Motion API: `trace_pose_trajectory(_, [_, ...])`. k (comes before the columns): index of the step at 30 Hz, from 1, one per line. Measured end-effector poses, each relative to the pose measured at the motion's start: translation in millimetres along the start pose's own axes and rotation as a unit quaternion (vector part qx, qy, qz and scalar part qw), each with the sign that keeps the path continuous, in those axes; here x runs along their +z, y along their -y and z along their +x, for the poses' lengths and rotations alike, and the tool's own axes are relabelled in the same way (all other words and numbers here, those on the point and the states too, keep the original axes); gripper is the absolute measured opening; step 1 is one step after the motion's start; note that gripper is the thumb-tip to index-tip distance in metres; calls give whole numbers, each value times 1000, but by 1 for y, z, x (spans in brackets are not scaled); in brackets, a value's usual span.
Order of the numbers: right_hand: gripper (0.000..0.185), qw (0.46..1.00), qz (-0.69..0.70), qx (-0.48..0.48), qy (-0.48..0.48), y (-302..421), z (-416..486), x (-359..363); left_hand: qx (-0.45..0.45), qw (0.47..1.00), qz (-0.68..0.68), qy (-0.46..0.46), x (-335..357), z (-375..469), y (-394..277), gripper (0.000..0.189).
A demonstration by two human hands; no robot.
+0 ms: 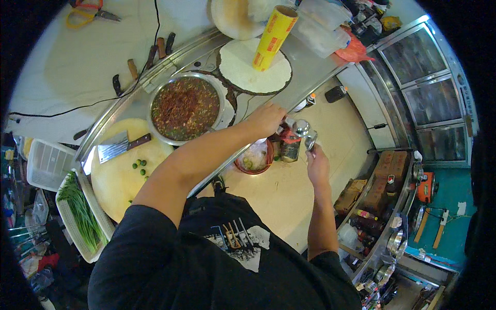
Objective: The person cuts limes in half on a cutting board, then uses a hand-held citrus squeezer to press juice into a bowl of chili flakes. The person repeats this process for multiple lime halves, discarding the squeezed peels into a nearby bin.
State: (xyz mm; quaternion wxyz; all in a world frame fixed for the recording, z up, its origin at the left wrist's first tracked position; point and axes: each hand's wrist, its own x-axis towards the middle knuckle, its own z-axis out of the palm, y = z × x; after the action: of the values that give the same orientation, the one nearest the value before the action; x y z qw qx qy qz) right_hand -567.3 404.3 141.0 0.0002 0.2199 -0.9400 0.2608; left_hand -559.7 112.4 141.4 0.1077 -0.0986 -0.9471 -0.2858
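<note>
My left hand [268, 119] is closed around one end of a shiny metal utensil past the counter's edge. My right hand [318, 164] grips a second metal piece, whose bowl meets the round metal bowl [301, 127] near my left hand; whether the pieces are joined I cannot tell. Under my left forearm stands a steel basin [185, 107] of dark liquid with red chili flakes on top. On the round cutting board [112, 182] lie a cleaver [114, 147] and several small green citrus fruits [143, 171]. A red bin [254, 157] with a plastic liner is on the floor below my hands.
A yellow roll tube [275, 38] stands on a round white board [240, 66]. Several knives [161, 47] are along the wall side of the counter. A basket of green scallions [83, 217] is at the left. Shelves with cartons [389, 166] and bottles stand at the right.
</note>
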Motion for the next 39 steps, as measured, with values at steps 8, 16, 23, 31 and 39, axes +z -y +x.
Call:
trace_pose_trajectory(8, [54,762,598,28,247,140,43,-23,-216,956,-156,-121,-89,-123,4,33])
trace_pose_trajectory(16, [30,675,392,-111,615,382,-44,164,-560,503,-601,-268,-155,-481,-82,24])
trace_pose_trajectory(23, [44,663,-6,-603,444,512,-190,328,-593,276,-535,-534,-142,-637,-146,17])
trace_pose_trajectory(31, [39,718,104,-530,439,535,-171,336,-509,295,-628,-510,-161,-639,-96,21])
trace_pose_trajectory(39, [34,793,402,-367,275,516,-153,257,-445,379,-751,-306,-213,-553,-17,18])
